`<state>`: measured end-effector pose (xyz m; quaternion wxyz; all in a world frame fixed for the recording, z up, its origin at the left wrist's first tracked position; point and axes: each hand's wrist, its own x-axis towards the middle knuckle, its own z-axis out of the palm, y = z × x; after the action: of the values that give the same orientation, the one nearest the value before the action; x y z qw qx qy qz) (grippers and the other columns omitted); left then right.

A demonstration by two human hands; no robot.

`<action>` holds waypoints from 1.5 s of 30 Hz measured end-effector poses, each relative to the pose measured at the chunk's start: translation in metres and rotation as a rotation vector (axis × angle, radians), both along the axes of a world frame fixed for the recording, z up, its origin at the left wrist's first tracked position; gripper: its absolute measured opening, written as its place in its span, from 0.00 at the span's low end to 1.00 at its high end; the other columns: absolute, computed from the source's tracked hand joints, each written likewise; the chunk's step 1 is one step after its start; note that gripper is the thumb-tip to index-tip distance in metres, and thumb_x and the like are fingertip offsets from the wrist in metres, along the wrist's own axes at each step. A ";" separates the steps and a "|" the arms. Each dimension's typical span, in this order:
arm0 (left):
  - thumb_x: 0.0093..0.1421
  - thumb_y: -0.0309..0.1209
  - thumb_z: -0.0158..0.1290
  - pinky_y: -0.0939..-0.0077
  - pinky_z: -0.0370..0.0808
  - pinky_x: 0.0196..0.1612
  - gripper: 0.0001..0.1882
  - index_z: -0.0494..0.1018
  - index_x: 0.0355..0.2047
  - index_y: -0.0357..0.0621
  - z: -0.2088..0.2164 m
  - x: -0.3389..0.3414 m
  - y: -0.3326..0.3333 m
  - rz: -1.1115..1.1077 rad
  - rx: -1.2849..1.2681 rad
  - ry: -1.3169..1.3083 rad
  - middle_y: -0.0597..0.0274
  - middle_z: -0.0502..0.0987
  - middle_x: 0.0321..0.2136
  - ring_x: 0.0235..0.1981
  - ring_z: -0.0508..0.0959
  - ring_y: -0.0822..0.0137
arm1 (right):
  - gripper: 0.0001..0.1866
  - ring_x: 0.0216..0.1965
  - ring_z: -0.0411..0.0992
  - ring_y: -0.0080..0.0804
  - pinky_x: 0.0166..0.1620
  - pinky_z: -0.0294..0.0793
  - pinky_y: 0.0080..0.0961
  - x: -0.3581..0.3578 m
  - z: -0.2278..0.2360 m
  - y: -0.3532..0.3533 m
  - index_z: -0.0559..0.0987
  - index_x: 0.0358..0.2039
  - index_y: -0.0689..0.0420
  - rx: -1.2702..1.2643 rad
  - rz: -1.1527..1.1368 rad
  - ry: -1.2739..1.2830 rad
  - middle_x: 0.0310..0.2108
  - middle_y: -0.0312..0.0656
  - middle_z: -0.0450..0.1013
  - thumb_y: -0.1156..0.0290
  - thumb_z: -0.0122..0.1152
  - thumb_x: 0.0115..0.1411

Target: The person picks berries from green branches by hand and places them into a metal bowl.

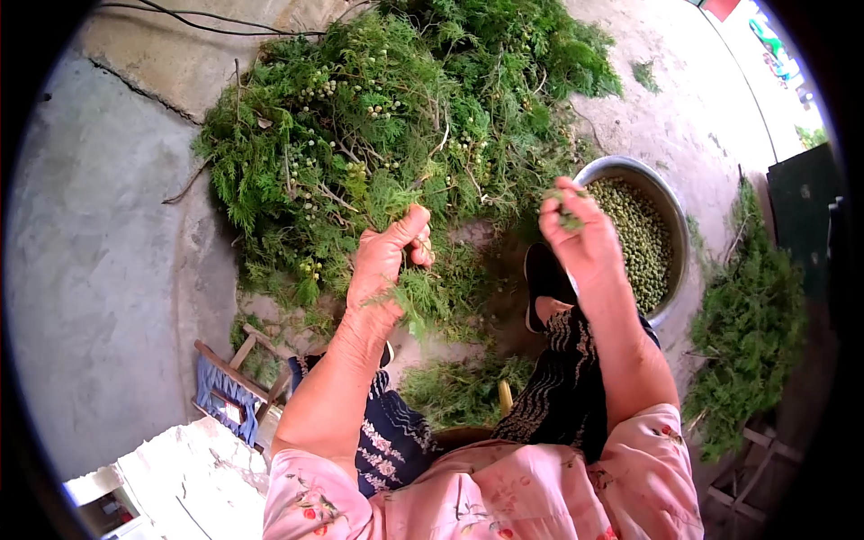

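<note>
My left hand is closed around an evergreen sprig with flat, feathery leaves, in front of the big heap of cut branches. Part of the sprig hangs below the fist, over the wrist. To the right, my right hand has its fingers curled around small green cones, partly hidden by the fingers. That hand is at the left rim of a round metal basin, which holds a thick layer of small green cones. Clusters of similar pale cones show among the heaped branches.
A second pile of greenery lies right of the basin. Loose sprigs lie between my legs. At the left stands a small wooden stool with blue cloth. A dark green box-like object is at the far right. Black cables cross the upper left.
</note>
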<state>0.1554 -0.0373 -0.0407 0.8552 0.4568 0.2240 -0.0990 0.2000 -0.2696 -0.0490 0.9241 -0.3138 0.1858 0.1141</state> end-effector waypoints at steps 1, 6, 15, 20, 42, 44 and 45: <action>0.53 0.34 0.57 0.80 0.65 0.21 0.12 0.71 0.21 0.39 0.002 0.002 -0.003 0.038 -0.094 0.008 0.67 0.69 0.16 0.14 0.66 0.76 | 0.10 0.30 0.70 0.33 0.31 0.76 0.23 0.006 -0.009 -0.023 0.69 0.38 0.65 -0.028 -0.141 0.015 0.31 0.48 0.68 0.79 0.52 0.55; 0.54 0.33 0.56 0.78 0.69 0.21 0.10 0.71 0.27 0.38 -0.012 0.007 0.010 0.140 -0.223 -0.013 0.66 0.70 0.19 0.16 0.67 0.74 | 0.28 0.47 0.64 0.47 0.53 0.67 0.48 0.031 -0.013 -0.105 0.59 0.48 0.72 0.093 -0.800 0.158 0.44 0.60 0.61 0.64 0.55 0.56; 0.57 0.36 0.53 0.77 0.68 0.24 0.10 0.66 0.26 0.45 -0.008 0.011 0.005 0.174 -0.044 0.054 0.71 0.65 0.20 0.18 0.65 0.75 | 0.21 0.47 0.66 0.42 0.56 0.65 0.26 0.025 -0.014 -0.089 0.62 0.51 0.70 -0.255 -0.367 -0.028 0.46 0.54 0.65 0.69 0.46 0.61; 0.55 0.36 0.55 0.77 0.68 0.23 0.12 0.68 0.25 0.41 -0.007 0.008 0.001 0.336 0.030 0.102 0.67 0.67 0.18 0.17 0.66 0.72 | 0.15 0.23 0.69 0.25 0.23 0.70 0.19 -0.049 0.042 0.049 0.73 0.39 0.60 -0.893 0.521 -0.677 0.25 0.38 0.71 0.71 0.62 0.50; 0.52 0.32 0.56 0.82 0.63 0.17 0.09 0.74 0.24 0.38 0.001 -0.008 -0.018 0.250 0.283 -0.041 0.66 0.71 0.17 0.14 0.68 0.75 | 0.16 0.25 0.65 0.14 0.30 0.68 0.12 -0.057 0.023 0.072 0.71 0.41 0.59 -0.799 0.457 -0.542 0.27 0.34 0.69 0.80 0.59 0.51; 0.53 0.31 0.56 0.82 0.63 0.17 0.09 0.73 0.23 0.38 0.003 -0.008 -0.021 0.256 0.357 -0.038 0.66 0.71 0.17 0.14 0.67 0.76 | 0.16 0.25 0.65 0.14 0.30 0.68 0.12 -0.063 0.020 0.077 0.71 0.41 0.58 -0.815 0.396 -0.620 0.27 0.34 0.69 0.80 0.59 0.51; 0.53 0.31 0.56 0.82 0.63 0.17 0.09 0.73 0.23 0.38 0.003 -0.008 -0.023 0.256 0.358 -0.036 0.66 0.71 0.17 0.14 0.67 0.76 | 0.15 0.25 0.65 0.14 0.30 0.68 0.13 -0.065 0.017 0.079 0.71 0.41 0.58 -0.828 0.336 -0.694 0.28 0.35 0.70 0.80 0.58 0.51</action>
<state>0.1470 -0.0598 -0.0373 0.7699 0.5709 0.2789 0.0597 0.1346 -0.1911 -0.0320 0.6999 -0.6946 -0.1521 0.0674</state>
